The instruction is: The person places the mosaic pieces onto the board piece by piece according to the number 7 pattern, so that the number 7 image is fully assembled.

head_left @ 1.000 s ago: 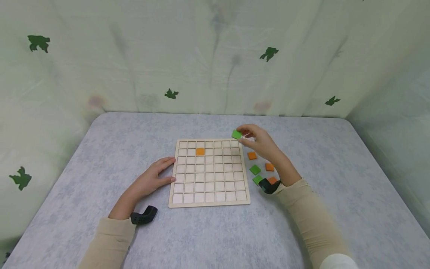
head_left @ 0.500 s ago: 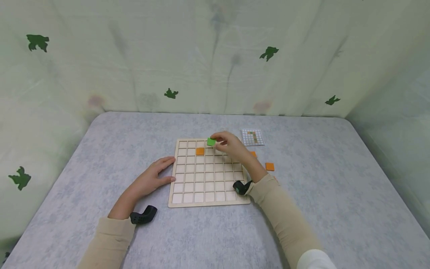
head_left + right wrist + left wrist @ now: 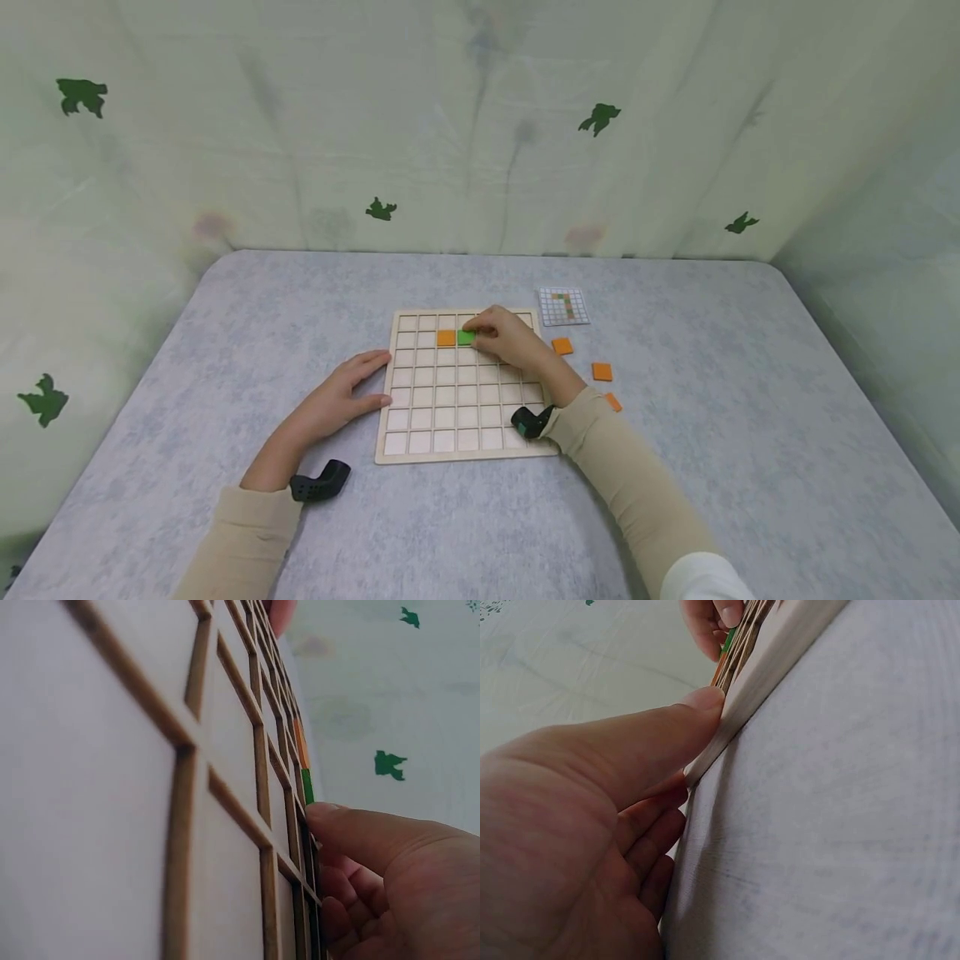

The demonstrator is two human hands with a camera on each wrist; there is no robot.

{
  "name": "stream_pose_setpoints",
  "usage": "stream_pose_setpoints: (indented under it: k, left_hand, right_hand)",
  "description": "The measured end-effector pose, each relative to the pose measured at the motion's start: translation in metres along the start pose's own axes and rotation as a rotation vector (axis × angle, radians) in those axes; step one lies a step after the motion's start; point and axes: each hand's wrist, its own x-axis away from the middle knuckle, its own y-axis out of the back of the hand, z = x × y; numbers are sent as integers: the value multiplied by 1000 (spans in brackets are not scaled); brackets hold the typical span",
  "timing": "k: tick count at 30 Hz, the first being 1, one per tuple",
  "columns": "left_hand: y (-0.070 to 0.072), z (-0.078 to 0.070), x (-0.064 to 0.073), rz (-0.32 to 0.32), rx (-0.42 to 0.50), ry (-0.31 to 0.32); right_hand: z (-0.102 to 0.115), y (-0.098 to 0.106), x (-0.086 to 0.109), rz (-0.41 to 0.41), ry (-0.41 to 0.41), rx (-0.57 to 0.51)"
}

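Note:
A wooden grid board (image 3: 446, 396) lies flat on the table, with one orange square tile (image 3: 446, 337) in a cell of its second row from the back. Just right of that tile, my right hand (image 3: 512, 342) pinches a green square tile (image 3: 465, 337) between thumb and forefinger, level with the grid. In the right wrist view the thumb (image 3: 352, 829) meets the green tile's edge (image 3: 308, 786). My left hand (image 3: 341, 400) rests against the board's left edge, fingers extended; its thumb (image 3: 697, 701) touches the rim in the left wrist view.
Behind the board's right corner lies a small pattern card (image 3: 564, 307) printed with a coloured grid. Orange tiles (image 3: 602, 372) lie loose to the right of the board, one partly covered by the right sleeve (image 3: 615, 467). A pale curtain (image 3: 450, 125) hangs behind the table.
My right hand has carried the green tile leftward from beyond the board's back right corner, then down beside the orange tile. The pattern card has come into view. The left hand has stayed put.

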Motion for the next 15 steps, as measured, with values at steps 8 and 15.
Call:
stream_pose_setpoints:
  k: [8,15]
  left_hand:
    - [0,-1,0,-1,-4,-1]
    - [-1,-1,0,-3,-2,-7]
  right_hand:
    - [8,10,5,3,-14,0]
    - [10,39,27,-81,60,-45]
